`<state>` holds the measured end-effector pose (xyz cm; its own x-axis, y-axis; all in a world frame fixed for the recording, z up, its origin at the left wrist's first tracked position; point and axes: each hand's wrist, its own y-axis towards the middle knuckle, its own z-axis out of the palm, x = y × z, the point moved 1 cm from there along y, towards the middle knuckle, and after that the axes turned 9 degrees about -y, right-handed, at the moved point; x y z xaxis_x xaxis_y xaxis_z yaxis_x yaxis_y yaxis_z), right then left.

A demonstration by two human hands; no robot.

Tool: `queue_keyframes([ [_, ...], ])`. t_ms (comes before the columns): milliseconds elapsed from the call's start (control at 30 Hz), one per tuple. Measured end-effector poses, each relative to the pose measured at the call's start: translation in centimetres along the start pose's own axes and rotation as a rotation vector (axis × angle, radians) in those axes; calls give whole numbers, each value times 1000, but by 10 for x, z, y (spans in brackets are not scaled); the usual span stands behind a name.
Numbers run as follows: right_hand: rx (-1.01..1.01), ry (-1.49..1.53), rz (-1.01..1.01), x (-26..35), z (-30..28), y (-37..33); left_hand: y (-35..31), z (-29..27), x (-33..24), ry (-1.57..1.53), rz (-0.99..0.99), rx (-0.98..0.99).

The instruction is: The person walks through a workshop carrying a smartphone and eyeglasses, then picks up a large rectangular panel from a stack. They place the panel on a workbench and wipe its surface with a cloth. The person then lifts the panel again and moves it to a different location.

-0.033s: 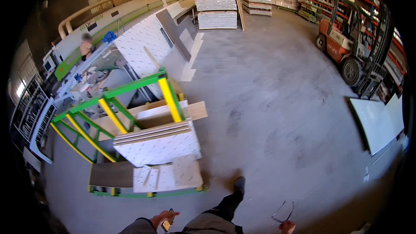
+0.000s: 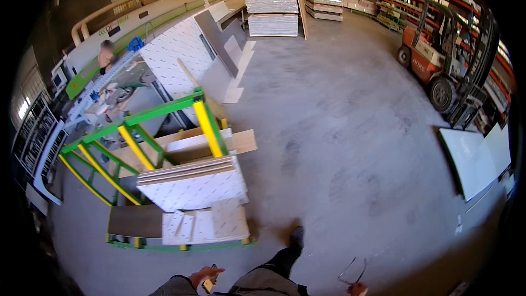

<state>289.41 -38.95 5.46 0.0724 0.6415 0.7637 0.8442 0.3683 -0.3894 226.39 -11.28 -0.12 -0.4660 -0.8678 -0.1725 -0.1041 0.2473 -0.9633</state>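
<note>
My left hand (image 2: 200, 277), low in the picture, is closed round a small yellow-and-black object (image 2: 207, 285); its exact kind is too small to make out. One finger points out to the right along it. At the lower edge, right of my leg, my right hand (image 2: 358, 289) grips a pair of glasses (image 2: 350, 278). Their thin temples stick up and away from the fingers. Most of that hand is cut off by the frame. Neither hand touches the rack or the panels.
Ahead to the left stands a green-and-yellow rack (image 2: 143, 148) holding white panels (image 2: 194, 189). Behind it are leaning sheets (image 2: 178, 49), a long machine and a person (image 2: 105, 57). A forklift (image 2: 424, 60) and pale boards (image 2: 466, 153) stand right. Stacked panels (image 2: 273, 15) lie far ahead.
The whole scene has shifted slightly left in the view. Both hands still hold the same things, and the right hand with the glasses sits a little further left and lower.
</note>
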Motion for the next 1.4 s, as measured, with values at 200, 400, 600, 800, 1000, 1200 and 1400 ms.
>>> queue_keyframes([
  [200,202,29,219,-27,-23,68,53,91,-180,-151,311,44],
  [400,368,-581,-863,-17,-33,145,-59,163,-451,48,391,67],
  [600,373,-324,179,95,25,291,-38,202,-613,42,359,-39],
  [800,472,-263,203,191,38,476,28,223,-605,-341,233,77],
  [1000,127,-745,-293,204,27,806,-18,310,-705,-123,56,-166],
  [1200,219,-228,12,506,95,913,-52,336,-767,-432,-83,-117],
  [1400,276,-100,-39,622,166,1013,-3,343,-867,-463,-130,-95],
])
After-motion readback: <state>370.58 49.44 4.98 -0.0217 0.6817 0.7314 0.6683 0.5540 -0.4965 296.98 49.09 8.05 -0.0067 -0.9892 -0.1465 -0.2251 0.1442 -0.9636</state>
